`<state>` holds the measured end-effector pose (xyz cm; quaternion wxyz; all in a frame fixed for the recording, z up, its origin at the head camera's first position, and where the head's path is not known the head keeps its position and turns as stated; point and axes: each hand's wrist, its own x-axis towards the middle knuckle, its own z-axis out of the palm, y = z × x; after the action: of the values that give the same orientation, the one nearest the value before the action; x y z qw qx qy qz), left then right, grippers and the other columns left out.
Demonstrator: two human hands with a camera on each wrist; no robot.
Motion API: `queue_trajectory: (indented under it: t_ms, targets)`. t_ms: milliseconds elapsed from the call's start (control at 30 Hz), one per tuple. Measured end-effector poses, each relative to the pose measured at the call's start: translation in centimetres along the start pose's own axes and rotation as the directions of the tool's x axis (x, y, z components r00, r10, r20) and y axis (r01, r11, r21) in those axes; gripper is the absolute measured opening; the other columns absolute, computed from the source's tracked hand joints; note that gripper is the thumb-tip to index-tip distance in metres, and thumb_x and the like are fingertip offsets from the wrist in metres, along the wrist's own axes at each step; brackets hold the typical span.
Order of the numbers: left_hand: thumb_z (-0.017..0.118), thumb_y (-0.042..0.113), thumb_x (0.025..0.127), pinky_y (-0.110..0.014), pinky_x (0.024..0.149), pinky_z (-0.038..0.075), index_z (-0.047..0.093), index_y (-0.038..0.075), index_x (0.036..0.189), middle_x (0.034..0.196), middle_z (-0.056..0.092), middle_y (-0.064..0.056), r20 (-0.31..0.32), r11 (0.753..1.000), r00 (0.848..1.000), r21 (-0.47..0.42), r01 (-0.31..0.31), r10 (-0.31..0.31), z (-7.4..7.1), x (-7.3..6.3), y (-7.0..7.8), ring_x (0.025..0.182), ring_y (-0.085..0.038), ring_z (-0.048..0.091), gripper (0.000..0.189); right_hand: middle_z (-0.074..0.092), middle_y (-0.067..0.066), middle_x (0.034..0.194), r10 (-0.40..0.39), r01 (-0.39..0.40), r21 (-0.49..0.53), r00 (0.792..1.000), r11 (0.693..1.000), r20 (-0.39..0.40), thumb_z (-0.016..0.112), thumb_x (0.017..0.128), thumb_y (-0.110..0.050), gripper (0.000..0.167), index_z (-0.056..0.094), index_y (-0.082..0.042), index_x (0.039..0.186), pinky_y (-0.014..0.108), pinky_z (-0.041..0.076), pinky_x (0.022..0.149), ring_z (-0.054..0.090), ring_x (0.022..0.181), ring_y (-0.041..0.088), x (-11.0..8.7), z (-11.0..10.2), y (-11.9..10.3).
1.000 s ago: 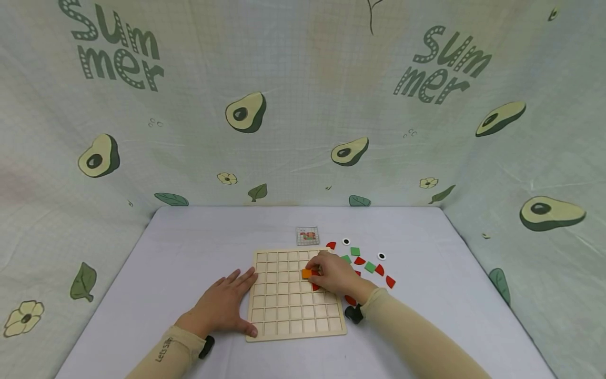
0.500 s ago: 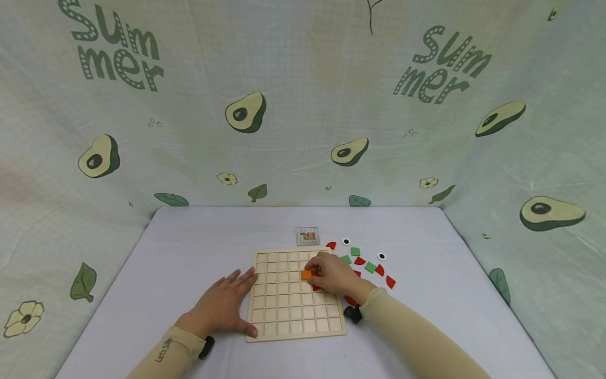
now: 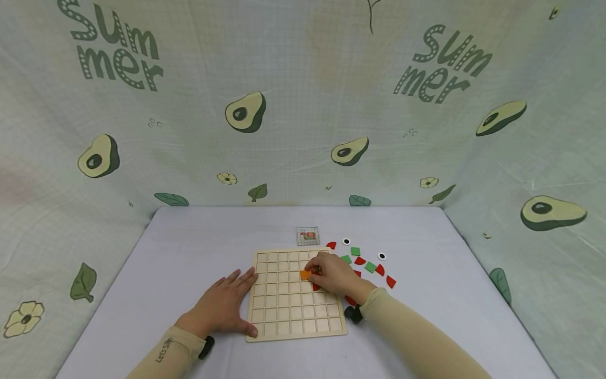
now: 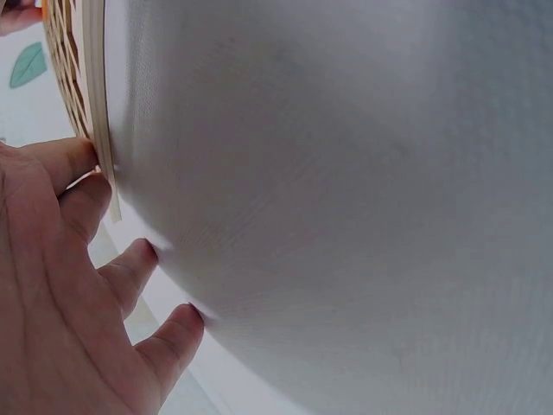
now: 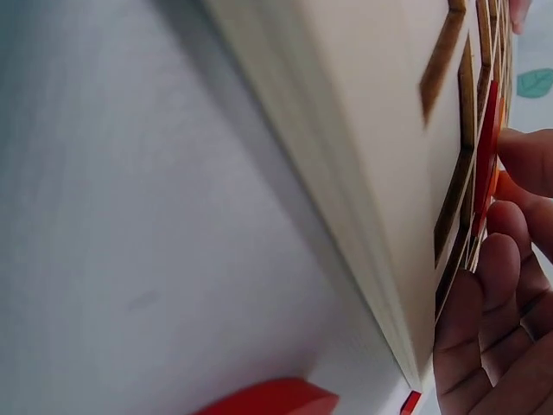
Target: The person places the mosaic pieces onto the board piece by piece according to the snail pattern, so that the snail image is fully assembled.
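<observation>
A pale wooden board point(image 3: 283, 314) divided into square cells lies on the white table. My right hand point(image 3: 333, 275) is over its upper right part, where thumb and forefinger pinch an orange square tile point(image 3: 304, 275) at a cell. Under that hand, a red tile point(image 3: 315, 287) sits in the board, partly covered by the fingers; the right wrist view shows this red tile point(image 5: 489, 156) edge-on. My left hand point(image 3: 222, 305) lies flat with fingers spread, the thumb and fingertips touching the board's left edge.
Right of the board lie loose red quarter-round tiles point(image 3: 380, 270), green square tiles point(image 3: 370, 267) and white eye discs point(image 3: 381, 256). Behind the board is a small picture card point(image 3: 307, 236). A printed cloth point(image 3: 293, 168) hangs behind the table.
The orange tile has shifted very slightly left and towards me under the right fingers. My left hand and the board have stayed in place.
</observation>
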<state>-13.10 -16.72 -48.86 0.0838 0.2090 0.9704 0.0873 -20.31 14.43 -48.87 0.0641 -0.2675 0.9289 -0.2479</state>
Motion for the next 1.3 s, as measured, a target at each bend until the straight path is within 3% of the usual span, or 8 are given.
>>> queue_trajectory:
  t_ms: [767,967,1133,1300]
  targets:
    - [0.070,0.089,0.047,-0.058,0.113,0.029,0.038,0.014,0.155,0.162,0.028,0.000,0.012,1.000,1.000,0.010,0.010,-0.010,0.1,0.2,0.1,0.146,-0.035,0.026,0.135,0.056,-0.010,0.088,0.023,-0.023,-0.007,1.000,1.000,0.008,0.074,0.091,-0.026,0.016,0.072,-0.019,0.105,0.024,0.048,0.066,0.052,0.077,0.008,-0.2,-0.3,0.1]
    - [0.069,0.090,0.048,-0.058,0.113,0.029,0.038,0.013,0.155,0.162,0.028,0.000,0.008,1.000,1.000,0.009,-0.002,0.002,0.3,0.1,-0.1,0.146,-0.035,0.027,0.135,0.059,-0.013,0.089,0.076,-0.075,0.094,0.997,0.993,-0.009,0.072,0.093,-0.022,0.019,0.072,-0.016,0.110,0.027,0.051,0.067,0.055,0.076,0.009,-0.7,-2.2,1.0]
    - [0.071,0.089,0.049,-0.058,0.113,0.029,0.038,0.014,0.155,0.162,0.027,0.001,0.012,1.000,1.000,0.001,0.006,-0.006,0.2,0.1,0.0,0.146,-0.035,0.026,0.134,0.059,-0.011,0.086,0.107,-0.099,0.094,0.991,0.991,-0.075,0.074,0.091,-0.018,0.017,0.073,-0.011,0.107,0.028,0.049,0.060,0.052,0.070,0.011,-1.9,-4.2,2.4]
    - [0.073,0.087,0.049,-0.058,0.112,0.030,0.039,0.013,0.155,0.162,0.029,0.001,0.010,1.000,1.000,-0.004,0.010,-0.010,0.0,0.1,0.1,0.146,-0.035,0.027,0.133,0.059,-0.008,0.085,0.174,-0.164,0.122,0.981,0.979,-0.083,0.074,0.091,-0.017,0.018,0.073,-0.009,0.107,0.028,0.049,0.056,0.052,0.065,0.014,-3.8,-5.9,4.0]
